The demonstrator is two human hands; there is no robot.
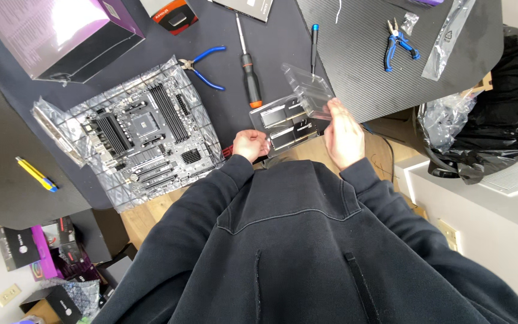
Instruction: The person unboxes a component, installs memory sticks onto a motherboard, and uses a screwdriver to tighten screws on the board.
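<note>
A clear plastic clamshell pack (292, 117) with two black memory sticks (283, 112) in it is held above the table's front edge. Its lid (310, 87) is swung open and tilted away from me. My left hand (250, 144) grips the pack's near left corner. My right hand (343, 135) holds its right side, fingers up against the lid's hinge. A black computer motherboard (145, 132) lies on a silvery antistatic bag (79, 114) to the left of the hands.
On the dark mat lie blue-handled pliers (205, 66), an orange-and-black screwdriver (250, 75), a blue-tipped screwdriver (314, 42) and small blue cutters (398, 45). A purple box (61, 33) stands far left. A yellow-and-blue pen (36, 174) lies left; black bin bag (493, 120) at right.
</note>
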